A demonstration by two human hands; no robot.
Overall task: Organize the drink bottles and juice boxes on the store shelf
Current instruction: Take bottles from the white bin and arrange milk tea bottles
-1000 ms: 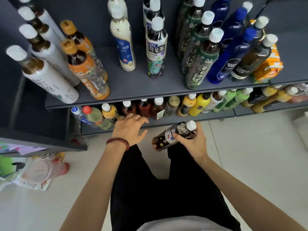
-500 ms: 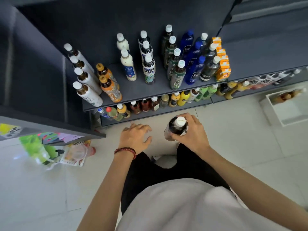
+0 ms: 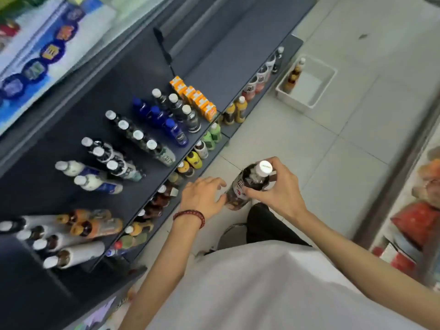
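Dark store shelf [image 3: 100, 110] beside tiled floor [image 3: 321, 144]. My right hand [image 3: 278, 191] grips 1 dark bottle [image 3: 241, 186] below its cap, off the shelf; left hand [image 3: 202, 198] spread beside it. I'd seat it upright among matching bottles.

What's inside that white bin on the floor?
One brown bottle with a white cap leans in a corner of the bin. The rest of the bin's white bottom shows. The bin's wall hides the bottle's base.

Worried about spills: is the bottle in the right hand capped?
Capped: a white cap sits on the dark bottle the right hand grips.
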